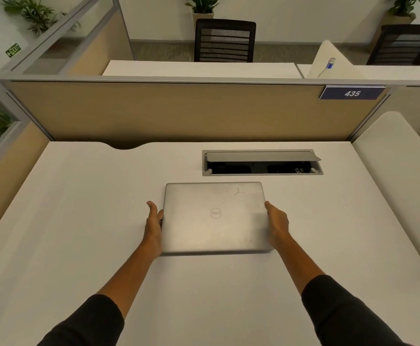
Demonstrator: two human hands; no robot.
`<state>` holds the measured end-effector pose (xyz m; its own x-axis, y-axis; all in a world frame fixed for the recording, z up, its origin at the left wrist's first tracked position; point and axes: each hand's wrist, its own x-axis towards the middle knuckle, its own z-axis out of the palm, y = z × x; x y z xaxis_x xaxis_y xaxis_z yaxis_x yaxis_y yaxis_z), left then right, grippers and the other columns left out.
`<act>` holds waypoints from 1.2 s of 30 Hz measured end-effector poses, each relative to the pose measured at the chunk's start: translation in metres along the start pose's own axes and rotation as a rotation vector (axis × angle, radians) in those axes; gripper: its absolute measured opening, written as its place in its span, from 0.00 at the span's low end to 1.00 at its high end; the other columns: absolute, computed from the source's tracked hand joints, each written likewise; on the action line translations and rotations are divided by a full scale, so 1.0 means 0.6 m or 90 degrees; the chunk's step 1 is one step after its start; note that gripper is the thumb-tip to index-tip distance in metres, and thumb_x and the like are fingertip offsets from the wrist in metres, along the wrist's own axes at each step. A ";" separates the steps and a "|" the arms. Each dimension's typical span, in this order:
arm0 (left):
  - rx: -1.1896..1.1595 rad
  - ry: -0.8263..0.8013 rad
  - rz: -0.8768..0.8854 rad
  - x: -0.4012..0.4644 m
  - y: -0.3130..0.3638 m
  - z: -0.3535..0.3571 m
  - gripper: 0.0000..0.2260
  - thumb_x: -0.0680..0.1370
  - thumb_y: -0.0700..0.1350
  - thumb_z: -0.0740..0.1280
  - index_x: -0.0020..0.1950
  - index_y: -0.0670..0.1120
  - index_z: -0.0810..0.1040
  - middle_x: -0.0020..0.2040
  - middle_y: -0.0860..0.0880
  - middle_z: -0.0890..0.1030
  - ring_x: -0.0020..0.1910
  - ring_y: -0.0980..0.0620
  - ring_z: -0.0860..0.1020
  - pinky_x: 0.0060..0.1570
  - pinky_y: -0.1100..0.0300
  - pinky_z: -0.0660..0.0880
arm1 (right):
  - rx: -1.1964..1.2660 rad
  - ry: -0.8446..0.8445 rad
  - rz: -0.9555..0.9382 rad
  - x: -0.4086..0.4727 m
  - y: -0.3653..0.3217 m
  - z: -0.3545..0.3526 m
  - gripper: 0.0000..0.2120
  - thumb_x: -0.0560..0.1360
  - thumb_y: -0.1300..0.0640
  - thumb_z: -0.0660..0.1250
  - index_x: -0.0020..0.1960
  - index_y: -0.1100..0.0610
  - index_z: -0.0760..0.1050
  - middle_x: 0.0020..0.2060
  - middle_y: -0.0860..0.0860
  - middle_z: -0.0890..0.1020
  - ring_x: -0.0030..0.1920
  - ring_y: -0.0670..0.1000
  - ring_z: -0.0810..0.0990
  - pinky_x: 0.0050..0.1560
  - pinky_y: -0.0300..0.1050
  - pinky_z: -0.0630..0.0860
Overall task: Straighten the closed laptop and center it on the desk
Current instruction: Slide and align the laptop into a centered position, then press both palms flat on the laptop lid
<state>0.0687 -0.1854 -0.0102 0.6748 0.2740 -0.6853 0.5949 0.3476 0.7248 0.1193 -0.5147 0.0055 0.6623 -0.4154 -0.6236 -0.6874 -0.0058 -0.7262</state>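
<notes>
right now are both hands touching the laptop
Touching. The head view shows the left hand pressed to the laptop's left edge and the right hand to its right edge, with no gap.

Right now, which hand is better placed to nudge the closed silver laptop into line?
Neither clearly: the left hand and right hand each press a side edge of the closed silver laptop, roughly mirrored. It already looks nearly square on the white desk.

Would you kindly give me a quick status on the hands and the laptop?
Left hand and right hand clasp the side edges. Closed laptop flat on desk, roughly square, near centre. Open cable hatch just behind, not touching.
</notes>
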 end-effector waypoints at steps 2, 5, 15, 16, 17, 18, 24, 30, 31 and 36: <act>-0.001 -0.004 -0.004 -0.002 -0.001 -0.001 0.37 0.76 0.79 0.47 0.38 0.61 0.90 0.38 0.54 0.90 0.49 0.47 0.84 0.45 0.52 0.79 | -0.002 0.000 -0.002 -0.002 0.000 0.000 0.17 0.83 0.45 0.64 0.58 0.59 0.75 0.59 0.55 0.79 0.57 0.58 0.76 0.58 0.52 0.71; 0.002 0.001 -0.013 -0.007 0.002 0.000 0.35 0.76 0.79 0.46 0.48 0.59 0.86 0.48 0.49 0.88 0.50 0.47 0.84 0.44 0.53 0.79 | -0.001 0.003 -0.003 -0.005 0.001 0.000 0.15 0.83 0.45 0.64 0.57 0.56 0.72 0.57 0.53 0.77 0.57 0.58 0.74 0.58 0.52 0.70; 0.011 -0.001 -0.014 -0.001 0.003 -0.004 0.36 0.75 0.80 0.45 0.48 0.60 0.86 0.38 0.54 0.90 0.49 0.47 0.84 0.41 0.54 0.79 | -0.015 0.001 -0.015 -0.001 0.004 0.002 0.14 0.83 0.46 0.65 0.56 0.57 0.72 0.54 0.53 0.75 0.56 0.58 0.73 0.58 0.52 0.69; 0.009 0.000 -0.016 -0.001 0.002 -0.004 0.36 0.75 0.80 0.45 0.50 0.59 0.85 0.41 0.52 0.90 0.49 0.47 0.84 0.41 0.54 0.80 | -0.017 0.003 -0.018 -0.001 0.004 0.003 0.14 0.83 0.46 0.65 0.55 0.57 0.72 0.54 0.53 0.75 0.56 0.58 0.73 0.58 0.52 0.69; 0.007 0.001 -0.017 -0.002 0.001 -0.005 0.37 0.76 0.80 0.46 0.53 0.58 0.85 0.46 0.51 0.89 0.50 0.47 0.84 0.43 0.53 0.80 | -0.022 0.007 -0.023 0.000 0.004 0.004 0.14 0.84 0.46 0.64 0.54 0.58 0.72 0.53 0.54 0.76 0.55 0.57 0.73 0.58 0.52 0.69; 0.008 -0.001 -0.014 0.000 0.000 -0.005 0.38 0.76 0.79 0.46 0.56 0.56 0.85 0.51 0.50 0.87 0.51 0.47 0.84 0.46 0.52 0.81 | -0.032 0.011 -0.029 0.000 0.004 0.005 0.14 0.84 0.46 0.64 0.53 0.59 0.72 0.53 0.55 0.76 0.54 0.57 0.73 0.57 0.52 0.70; 0.488 0.140 0.114 0.001 -0.005 0.029 0.37 0.83 0.67 0.58 0.80 0.39 0.68 0.77 0.37 0.70 0.74 0.37 0.72 0.74 0.42 0.71 | -0.252 0.060 -0.176 -0.011 0.024 0.025 0.21 0.77 0.49 0.67 0.56 0.67 0.80 0.52 0.62 0.82 0.58 0.66 0.80 0.57 0.59 0.81; 0.832 -0.045 0.406 -0.019 -0.094 0.107 0.35 0.86 0.57 0.56 0.87 0.41 0.50 0.89 0.42 0.47 0.88 0.42 0.43 0.86 0.45 0.42 | -0.666 0.018 -0.451 -0.057 0.092 0.101 0.41 0.83 0.43 0.58 0.86 0.63 0.46 0.86 0.59 0.49 0.86 0.61 0.47 0.85 0.60 0.42; 0.856 -0.079 0.433 -0.023 -0.109 0.119 0.33 0.87 0.56 0.54 0.88 0.42 0.49 0.89 0.43 0.45 0.88 0.43 0.41 0.86 0.44 0.41 | -0.715 -0.021 -0.509 -0.062 0.107 0.110 0.39 0.85 0.44 0.55 0.86 0.63 0.44 0.86 0.58 0.44 0.87 0.60 0.43 0.85 0.62 0.37; 0.902 -0.133 0.520 -0.026 -0.155 0.124 0.29 0.88 0.54 0.46 0.88 0.47 0.46 0.88 0.47 0.41 0.88 0.47 0.40 0.87 0.45 0.42 | -0.782 -0.130 -0.646 -0.057 0.139 0.112 0.32 0.87 0.47 0.48 0.86 0.59 0.47 0.85 0.53 0.42 0.87 0.55 0.44 0.86 0.58 0.40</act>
<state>0.0355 -0.2889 -0.0619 0.9643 -0.1971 -0.1767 -0.1041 -0.8962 0.4313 0.0592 -0.4400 -0.0535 0.9294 0.3365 -0.1512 0.2945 -0.9236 -0.2455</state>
